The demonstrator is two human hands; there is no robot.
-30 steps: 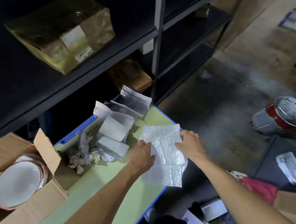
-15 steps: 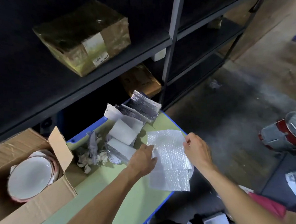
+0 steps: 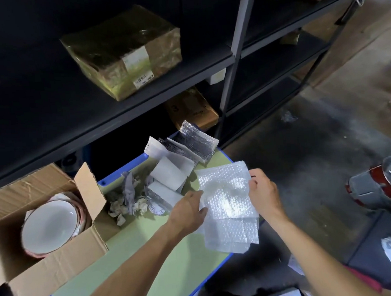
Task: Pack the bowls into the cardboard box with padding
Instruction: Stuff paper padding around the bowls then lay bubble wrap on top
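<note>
The top bubble wrap sheet was pinched at its edges by left hand and right hand; it was best peeled singly, then laid over the bowls at nine o'clock.

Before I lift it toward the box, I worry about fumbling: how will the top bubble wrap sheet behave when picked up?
Probably floppy: the bubble wrap sheet buckles between the left hand and right hand. Likely very light, being thin and see-through. Its glossy surface may slide over the stacked sheets beneath.
</note>
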